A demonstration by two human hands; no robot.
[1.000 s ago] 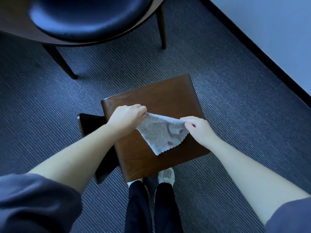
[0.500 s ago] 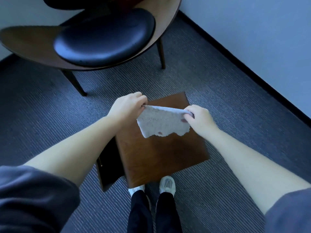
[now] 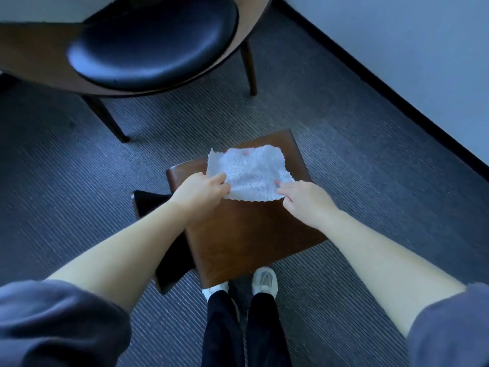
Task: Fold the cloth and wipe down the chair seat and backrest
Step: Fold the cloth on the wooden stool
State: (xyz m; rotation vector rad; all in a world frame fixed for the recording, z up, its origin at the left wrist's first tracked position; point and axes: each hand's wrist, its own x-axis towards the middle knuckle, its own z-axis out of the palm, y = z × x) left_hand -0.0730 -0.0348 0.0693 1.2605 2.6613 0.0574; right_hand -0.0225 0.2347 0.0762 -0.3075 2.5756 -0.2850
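Note:
A small white speckled cloth [image 3: 248, 173] with a scalloped edge lies spread out over the far part of a brown wooden stool top [image 3: 246, 242]. My left hand [image 3: 201, 192] pinches the cloth's near left corner. My right hand [image 3: 307, 200] pinches its near right corner. The chair stands beyond the stool, with a black padded seat [image 3: 153, 46] in a curved wooden shell [image 3: 34, 62]; its backrest is out of view.
The stool stands on dark striped carpet [image 3: 370, 168], with a black panel [image 3: 169, 263] showing under its left side. My feet in white shoes [image 3: 264, 280] are at its near edge. A wall with a black skirting board [image 3: 391, 94] runs along the right. Chair legs [image 3: 250, 67] stand on the carpet.
The cloth hung folded between my hands above the stool; now it is flipped away from me and lies spread open. The view has tilted up to show more of the chair.

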